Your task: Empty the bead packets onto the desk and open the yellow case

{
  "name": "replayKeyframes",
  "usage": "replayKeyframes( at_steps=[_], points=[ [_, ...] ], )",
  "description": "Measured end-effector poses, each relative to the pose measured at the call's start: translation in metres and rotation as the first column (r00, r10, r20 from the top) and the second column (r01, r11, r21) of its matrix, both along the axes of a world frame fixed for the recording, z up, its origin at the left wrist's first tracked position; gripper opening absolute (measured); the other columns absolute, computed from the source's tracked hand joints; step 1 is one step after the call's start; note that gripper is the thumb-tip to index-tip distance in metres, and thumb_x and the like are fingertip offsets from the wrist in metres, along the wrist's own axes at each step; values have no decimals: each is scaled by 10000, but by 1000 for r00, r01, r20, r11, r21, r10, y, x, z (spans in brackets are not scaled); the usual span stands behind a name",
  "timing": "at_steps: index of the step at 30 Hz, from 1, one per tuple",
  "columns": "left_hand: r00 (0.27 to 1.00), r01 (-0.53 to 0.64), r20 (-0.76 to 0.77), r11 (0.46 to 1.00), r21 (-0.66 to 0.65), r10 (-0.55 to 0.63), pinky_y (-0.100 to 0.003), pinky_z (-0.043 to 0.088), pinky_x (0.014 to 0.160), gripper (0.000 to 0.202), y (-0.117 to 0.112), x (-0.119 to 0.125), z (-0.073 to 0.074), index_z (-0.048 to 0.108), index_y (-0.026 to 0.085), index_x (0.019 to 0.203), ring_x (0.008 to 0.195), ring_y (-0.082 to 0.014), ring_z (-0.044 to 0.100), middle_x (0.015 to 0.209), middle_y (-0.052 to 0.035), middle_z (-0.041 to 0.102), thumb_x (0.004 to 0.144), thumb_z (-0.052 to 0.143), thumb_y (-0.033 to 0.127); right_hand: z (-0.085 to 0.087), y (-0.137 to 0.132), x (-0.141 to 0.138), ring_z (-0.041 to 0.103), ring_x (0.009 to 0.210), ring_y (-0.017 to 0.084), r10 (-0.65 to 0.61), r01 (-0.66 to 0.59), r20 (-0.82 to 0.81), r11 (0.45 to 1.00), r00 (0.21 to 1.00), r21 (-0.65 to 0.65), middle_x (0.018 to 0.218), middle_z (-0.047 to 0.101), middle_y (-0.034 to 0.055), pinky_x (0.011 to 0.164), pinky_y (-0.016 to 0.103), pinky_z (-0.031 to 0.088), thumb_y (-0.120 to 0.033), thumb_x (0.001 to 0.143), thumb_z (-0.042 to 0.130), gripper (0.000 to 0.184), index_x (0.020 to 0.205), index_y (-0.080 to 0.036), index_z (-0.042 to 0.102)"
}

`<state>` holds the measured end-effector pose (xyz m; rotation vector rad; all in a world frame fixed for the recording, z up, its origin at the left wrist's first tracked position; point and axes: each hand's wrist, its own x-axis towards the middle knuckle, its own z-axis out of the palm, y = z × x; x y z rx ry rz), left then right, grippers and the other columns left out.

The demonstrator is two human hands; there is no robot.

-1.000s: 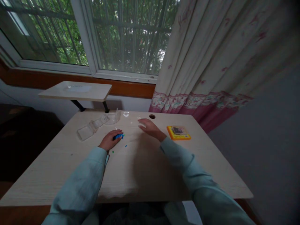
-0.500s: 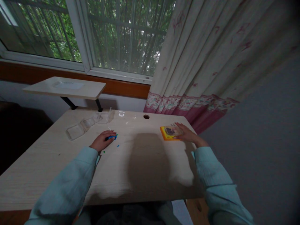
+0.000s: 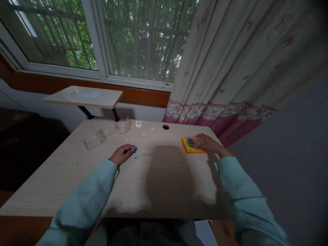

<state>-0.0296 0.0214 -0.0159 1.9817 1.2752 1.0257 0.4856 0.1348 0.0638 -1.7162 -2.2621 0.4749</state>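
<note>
On the left of the desk, my left hand [image 3: 121, 154] is curled palm-down over a cluster of small blue pieces [image 3: 135, 150], partly hidden under the fingers. One loose blue piece [image 3: 135, 158] lies just in front of them. At the right, the fingers of my right hand [image 3: 206, 142] are closed around a small clear box [image 3: 190, 141] with something dark in it. The box is over a flat yellow-orange square [image 3: 188, 149]. My fingers cover part of both, and I cannot tell whether box and square touch.
Clear open plastic boxes [image 3: 92, 142] stand in a row at the desk's back left. Behind them a raised shelf [image 3: 58, 98] rests on black legs. A round cable hole [image 3: 165, 127] is near the back edge, and a curtain [image 3: 197, 111] hangs behind the desk.
My right hand has shifted its hold on the clear box, which now looks tilted and uncovers more of the yellow-orange square. My left hand stays over the blue pieces. The view has turned slightly left.
</note>
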Motion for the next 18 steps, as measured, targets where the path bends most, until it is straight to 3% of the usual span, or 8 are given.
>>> replayKeyframes(
  at_steps=[3,7,10,13,18],
  points=[
    [1000,-15,-1,999,33,15,-393,433,1042,341,-1,7,2,723,226,1054,1012,-200,653,1082,-61,722,932,489,442,15,-13,-35,611,1113,356,-25,27,-132,1000,991,15,1234,624,189,986,474,471,-423,605,782,693,1223,-171,595],
    [991,-132,12,984,121,132,-373,479,945,335,-1,20,2,734,223,1001,990,-210,646,1017,-62,730,938,476,427,22,-33,-114,577,1159,303,165,-135,-293,984,942,120,1278,595,161,1039,451,437,-417,713,737,609,1238,-154,575],
    [970,-242,32,958,153,240,-380,477,942,344,-1,26,1,731,215,997,984,-211,636,1005,-66,723,948,456,415,11,-45,-179,590,1149,245,254,-230,-346,967,903,110,1343,564,100,1004,393,483,-456,734,737,687,1334,-210,509],
    [944,-331,68,933,143,324,-393,475,951,360,1,29,-2,734,209,970,976,-214,626,984,-69,710,953,437,413,-6,-47,-231,580,1158,267,289,-280,-479,956,829,92,1348,556,102,953,431,515,-471,720,752,672,1308,-219,545],
    [889,-455,122,880,137,441,-443,415,1044,389,6,26,-5,736,194,945,1108,-244,570,1123,-105,651,944,432,435,-30,-33,-281,585,1137,285,273,-244,-489,962,828,123,1237,604,154,974,457,495,-450,678,786,669,1248,-161,591]
  ],
)
